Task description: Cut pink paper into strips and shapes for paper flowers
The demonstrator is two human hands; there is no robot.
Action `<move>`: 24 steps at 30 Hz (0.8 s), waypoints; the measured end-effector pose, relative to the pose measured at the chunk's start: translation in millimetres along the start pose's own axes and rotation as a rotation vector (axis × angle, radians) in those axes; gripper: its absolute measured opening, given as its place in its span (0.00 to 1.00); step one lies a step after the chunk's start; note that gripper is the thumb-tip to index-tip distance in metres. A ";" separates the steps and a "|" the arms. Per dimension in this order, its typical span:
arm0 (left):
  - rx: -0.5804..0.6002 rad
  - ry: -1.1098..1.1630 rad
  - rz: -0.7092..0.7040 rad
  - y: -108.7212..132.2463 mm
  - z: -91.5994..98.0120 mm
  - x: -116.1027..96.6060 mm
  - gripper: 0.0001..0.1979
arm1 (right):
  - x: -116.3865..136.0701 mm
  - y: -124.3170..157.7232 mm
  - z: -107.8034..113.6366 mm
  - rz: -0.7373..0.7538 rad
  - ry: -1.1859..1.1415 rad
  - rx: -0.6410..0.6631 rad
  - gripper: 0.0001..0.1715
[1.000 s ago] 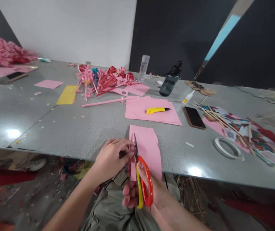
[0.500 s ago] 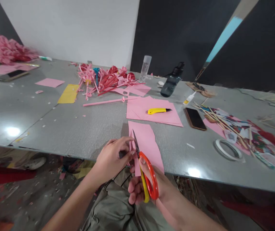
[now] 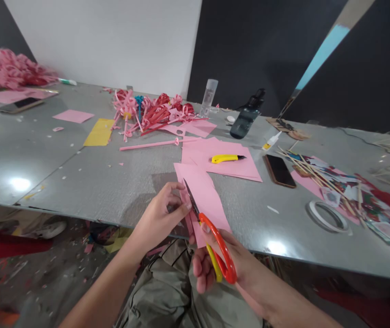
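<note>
Near the table's front edge, a pink paper sheet [image 3: 203, 191] is held up at its left edge by my left hand [image 3: 162, 214], its thumb and fingers pinched on it. My right hand [image 3: 227, 259] is closed around the scissors [image 3: 220, 246], which have one red and one yellow handle. The dark blades point up and left, lying along the sheet's left part beside my left fingertips. A narrow pink strip hangs down below my left hand. Just beyond, a yellow cutter [image 3: 225, 158] rests on stacked pink sheets [image 3: 243, 171].
Behind lie pink and red ribbon pieces [image 3: 157, 111], a clear bottle [image 3: 209, 97] and a dark bottle [image 3: 246, 119]. To the right are a glue tube [image 3: 272, 141], a phone [image 3: 279, 171], a tape roll [image 3: 327, 216] and thin sticks. Yellow paper [image 3: 98, 132] lies left.
The scissors have tilted further left, their handles shifting right and their tips slightly up. The pink sheet's upper end has moved up and left, now touching the stacked sheets in view.
</note>
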State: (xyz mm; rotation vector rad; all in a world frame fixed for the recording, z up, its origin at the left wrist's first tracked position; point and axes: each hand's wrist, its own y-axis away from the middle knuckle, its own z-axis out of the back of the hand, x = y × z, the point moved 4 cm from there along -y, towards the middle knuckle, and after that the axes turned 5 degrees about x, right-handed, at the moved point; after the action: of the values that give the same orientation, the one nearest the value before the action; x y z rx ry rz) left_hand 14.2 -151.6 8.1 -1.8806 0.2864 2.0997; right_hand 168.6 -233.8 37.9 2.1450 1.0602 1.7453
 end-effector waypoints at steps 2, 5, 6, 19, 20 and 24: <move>-0.004 0.061 0.012 -2.0 0.4 2.3 0.18 | 0.5 0.4 0.4 -0.006 0.020 -0.001 0.30; -0.027 0.114 0.011 -4.8 0.0 4.1 0.18 | -1.4 -1.0 1.7 -0.002 0.028 -0.001 0.31; -0.037 0.115 0.006 -5.2 -0.5 4.1 0.17 | -2.6 -1.7 1.9 -0.003 0.025 0.000 0.31; -0.058 -0.053 0.023 0.9 -7.2 2.8 0.14 | -11.1 -5.6 -4.0 -0.009 -0.042 -0.052 0.37; -0.058 -0.066 0.025 0.9 -7.4 2.6 0.15 | -10.7 -5.1 -4.0 -0.008 -0.040 -0.058 0.37; -0.065 -0.094 0.026 1.0 -7.2 1.5 0.17 | -14.3 -4.8 -2.8 -0.003 -0.046 -0.055 0.35</move>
State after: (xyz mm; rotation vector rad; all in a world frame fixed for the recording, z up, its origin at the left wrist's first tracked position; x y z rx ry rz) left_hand 20.4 -154.9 5.7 -1.8160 0.2243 2.2328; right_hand 163.3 -240.0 25.0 2.1384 0.9914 1.6947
